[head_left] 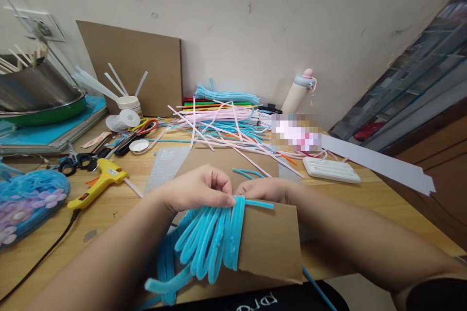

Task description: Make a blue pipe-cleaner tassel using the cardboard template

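Observation:
Fuzzy blue pipe cleaners are wound in long loops around a piece of brown cardboard, bunched toward its left end. My left hand pinches the loops at the cardboard's top edge, thumb in front. My right hand is curled closed behind that same edge, its fingertips close to the left ones; the cardboard partly hides it, so what it grips cannot be made out. A short blue end sticks out to the right along the top. More blue strands hang at the lower left.
Behind my hands lies a pile of pink and blue pipe cleaners. At left are a yellow glue gun, scissors and a blue flowered piece. A white power strip and a bottle are at right.

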Motion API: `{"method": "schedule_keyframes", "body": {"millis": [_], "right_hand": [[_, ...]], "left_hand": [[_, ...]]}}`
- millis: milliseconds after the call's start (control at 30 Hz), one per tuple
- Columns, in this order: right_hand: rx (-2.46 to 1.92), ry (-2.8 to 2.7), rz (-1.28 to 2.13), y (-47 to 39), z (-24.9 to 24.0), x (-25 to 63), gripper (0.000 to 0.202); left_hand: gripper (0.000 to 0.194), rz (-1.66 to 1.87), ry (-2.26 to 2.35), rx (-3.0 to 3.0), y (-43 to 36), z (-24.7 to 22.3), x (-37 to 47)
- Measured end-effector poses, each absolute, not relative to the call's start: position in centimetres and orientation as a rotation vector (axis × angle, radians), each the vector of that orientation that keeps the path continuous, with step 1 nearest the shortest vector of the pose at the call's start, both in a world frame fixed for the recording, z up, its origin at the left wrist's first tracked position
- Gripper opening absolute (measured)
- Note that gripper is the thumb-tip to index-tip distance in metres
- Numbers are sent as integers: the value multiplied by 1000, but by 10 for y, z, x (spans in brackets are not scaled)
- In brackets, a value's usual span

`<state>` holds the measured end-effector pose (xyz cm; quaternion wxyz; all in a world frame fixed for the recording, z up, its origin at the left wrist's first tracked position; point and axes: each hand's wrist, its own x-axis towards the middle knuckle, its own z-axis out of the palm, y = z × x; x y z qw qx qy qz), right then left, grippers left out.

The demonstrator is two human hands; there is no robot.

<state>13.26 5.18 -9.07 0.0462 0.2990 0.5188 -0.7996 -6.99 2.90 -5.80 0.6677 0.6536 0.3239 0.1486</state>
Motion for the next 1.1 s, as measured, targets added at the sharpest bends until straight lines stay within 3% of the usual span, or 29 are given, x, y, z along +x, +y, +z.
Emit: {"method": "schedule_keyframes", "body": {"millis": [133, 433, 600, 800, 967, 1100], "right_hand": [[861, 1447, -2503, 63, -78, 133, 19], [906, 1548, -2302, 76, -63, 132, 22], [1075, 1841, -2223, 73, -48, 133, 12], [1496, 2774, -1118, 56, -38, 132, 9], [1686, 2924, -496, 39, -41, 126, 13], [1554, 3079, -33, 25, -47, 124, 20]], "left_hand": [[29, 319, 740, 1518, 32, -60, -69], [28, 287, 783, 1615, 32, -62, -70], [30, 355, 923, 1629, 33, -64, -67], [29, 519, 1133, 1508, 36, -69, -64], [30, 606, 1137, 1429, 37, -68, -61], [31, 720, 1218, 1317, 38, -68, -60]]}}
